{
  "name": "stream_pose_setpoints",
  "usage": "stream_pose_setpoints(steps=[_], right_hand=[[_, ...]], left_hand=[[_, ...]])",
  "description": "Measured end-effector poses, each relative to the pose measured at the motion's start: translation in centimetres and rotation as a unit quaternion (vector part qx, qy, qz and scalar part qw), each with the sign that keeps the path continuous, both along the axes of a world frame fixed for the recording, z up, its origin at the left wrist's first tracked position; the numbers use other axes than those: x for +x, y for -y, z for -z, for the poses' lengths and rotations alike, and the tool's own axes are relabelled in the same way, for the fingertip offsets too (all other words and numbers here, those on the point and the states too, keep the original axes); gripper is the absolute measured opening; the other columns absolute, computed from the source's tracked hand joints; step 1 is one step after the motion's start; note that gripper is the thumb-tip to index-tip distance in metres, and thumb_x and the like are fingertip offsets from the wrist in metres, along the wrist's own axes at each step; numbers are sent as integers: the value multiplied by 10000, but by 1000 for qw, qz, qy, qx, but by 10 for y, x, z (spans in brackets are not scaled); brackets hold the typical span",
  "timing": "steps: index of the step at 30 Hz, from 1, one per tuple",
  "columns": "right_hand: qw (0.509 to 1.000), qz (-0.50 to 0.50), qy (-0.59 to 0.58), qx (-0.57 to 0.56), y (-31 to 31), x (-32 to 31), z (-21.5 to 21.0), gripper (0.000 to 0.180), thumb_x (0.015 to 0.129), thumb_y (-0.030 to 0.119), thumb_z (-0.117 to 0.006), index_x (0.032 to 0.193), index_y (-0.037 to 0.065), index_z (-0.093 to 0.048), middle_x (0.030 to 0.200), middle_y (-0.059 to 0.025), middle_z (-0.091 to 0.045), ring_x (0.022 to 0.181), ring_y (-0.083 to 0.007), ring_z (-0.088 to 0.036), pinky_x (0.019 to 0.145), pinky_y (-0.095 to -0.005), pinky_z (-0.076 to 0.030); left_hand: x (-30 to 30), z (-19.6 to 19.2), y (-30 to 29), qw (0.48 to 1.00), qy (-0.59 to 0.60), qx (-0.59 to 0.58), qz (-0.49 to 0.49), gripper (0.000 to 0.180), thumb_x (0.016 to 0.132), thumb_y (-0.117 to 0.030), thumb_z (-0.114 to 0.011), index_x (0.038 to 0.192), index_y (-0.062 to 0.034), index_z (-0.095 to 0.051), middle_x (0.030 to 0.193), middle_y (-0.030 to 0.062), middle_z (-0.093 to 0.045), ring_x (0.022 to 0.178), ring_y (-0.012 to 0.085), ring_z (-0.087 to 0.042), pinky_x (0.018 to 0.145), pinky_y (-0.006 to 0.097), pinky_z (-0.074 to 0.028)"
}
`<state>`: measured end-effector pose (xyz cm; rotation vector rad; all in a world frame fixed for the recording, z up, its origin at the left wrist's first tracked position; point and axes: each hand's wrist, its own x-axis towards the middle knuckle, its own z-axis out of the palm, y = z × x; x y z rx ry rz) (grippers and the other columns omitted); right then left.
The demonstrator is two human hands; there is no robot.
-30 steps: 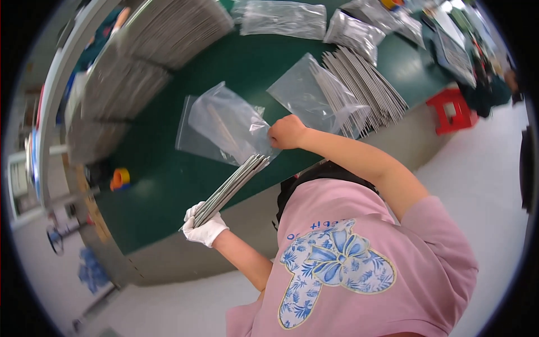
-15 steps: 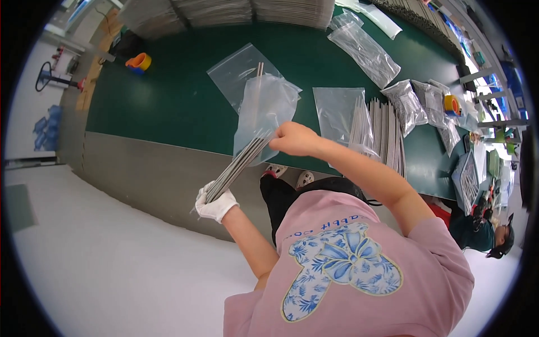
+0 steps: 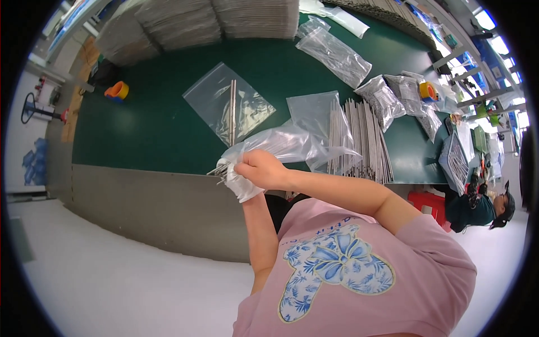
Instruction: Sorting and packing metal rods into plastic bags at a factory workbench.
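Both hands together at the near edge of the green desk (image 3: 149,132), right just above left and touching. White-gloved left hand (image 3: 238,184) closed around a bundle of thin metal rods (image 3: 217,170); rod ends poke out on its left side, pointing left and slightly down. Bare right hand (image 3: 263,168) pinched shut on the gathered plastic of a clear bag (image 3: 281,141) at the glove; the bag's body trails off to the right over the desk. How far the rods run inside it, cannot tell. Beyond the hands, a flat clear bag (image 3: 205,96) lies askew, a few loose rods (image 3: 232,109) lying across it, near ends close to the glove. Right of this, another clear bag (image 3: 309,109) partly covers a broad row of rods (image 3: 368,140), laid side by side, ends toward the front edge. Past the row, silvery filled packets (image 3: 382,102) and a yellow tape roll (image 3: 428,91); farther back, a long clear packet (image 3: 335,53). Plastic-wrapped stacks (image 3: 179,25) along the back left; an orange-yellow tape roll (image 3: 117,91) near the left end. At far right, a co-worker in dark green (image 3: 471,210) beside a red stool (image 3: 428,205).
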<state>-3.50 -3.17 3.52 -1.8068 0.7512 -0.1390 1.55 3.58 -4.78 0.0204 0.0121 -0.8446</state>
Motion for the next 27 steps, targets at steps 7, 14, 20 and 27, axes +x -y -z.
stream_pose_setpoints(steps=[7, 14, 20, 27], right_hand=[[989, 110, 98, 30, 17, -12, -12, 255, 729, 235, -518, 698, -15, -559, 652, -154, -554, 634, -245, -541, 597, -361, -419], [937, 239, 231, 110, 49, -45, -40, 232, 732, 200, -538, 630, -8, -534, 540, -36, -488, 522, -103, -436, 467, -280, -351], [921, 255, 210, 205, 47, -60, -44, 258, 712, 168, -518, 503, 35, -444, 485, -1, -415, 467, -88, -377, 432, -269, -291], [975, 191, 78, 84, 20, -37, -43, 281, 674, 278, -530, 682, 7, -608, 648, -169, -584, 599, -278, -559, 571, -373, -421]], left_hand=[[21, -31, 25, 933, 269, 229, 66, 161, 793, -108, -562, 926, -24, -525, 916, 49, -558, 842, 145, -548, 751, 276, -454], [19, -99, 40, 729, 492, 460, 120, 201, 778, -40, -593, 964, 16, -543, 928, 62, -568, 854, 130, -537, 751, 247, -445], [47, -105, 11, 627, 697, 276, -210, 283, 716, 102, -462, 982, 35, -535, 961, 148, -581, 930, 241, -564, 827, 325, -446], [94, -4, 17, 692, 96, 308, 646, 626, 775, -529, -452, 1210, -80, -415, 1200, 117, -482, 1007, 342, -506, 789, 522, -419]])
